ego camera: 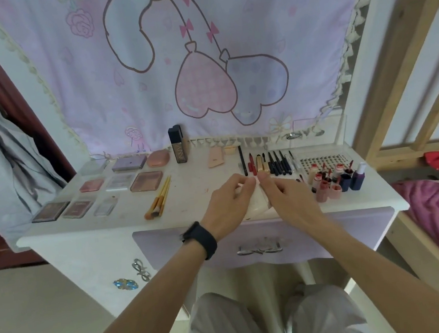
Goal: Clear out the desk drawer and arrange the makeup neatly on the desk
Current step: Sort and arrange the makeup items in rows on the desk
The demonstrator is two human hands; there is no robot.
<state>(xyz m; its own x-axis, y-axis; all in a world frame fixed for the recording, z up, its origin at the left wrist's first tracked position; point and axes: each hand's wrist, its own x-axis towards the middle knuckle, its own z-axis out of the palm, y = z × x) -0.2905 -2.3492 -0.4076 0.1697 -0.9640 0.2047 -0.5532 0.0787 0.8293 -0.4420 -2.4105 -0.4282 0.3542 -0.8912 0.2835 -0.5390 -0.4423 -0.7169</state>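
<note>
White bag [255, 206] lies at the front edge of the desk [191, 214], above the closed drawer [353, 231], between brushes [160, 199] and lipsticks [330, 186]; left hand [228, 200] and right hand [283, 197] each pinch its top

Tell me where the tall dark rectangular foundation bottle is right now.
Head view: the tall dark foundation bottle stands upright at the back of the white desk, left of centre, between a peach oval compact and a flat pink case.

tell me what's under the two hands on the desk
A whitish bag lies on the desk; left hand and right hand pinch its top. The hands cover most of it, so its contents cannot be seen.
</note>
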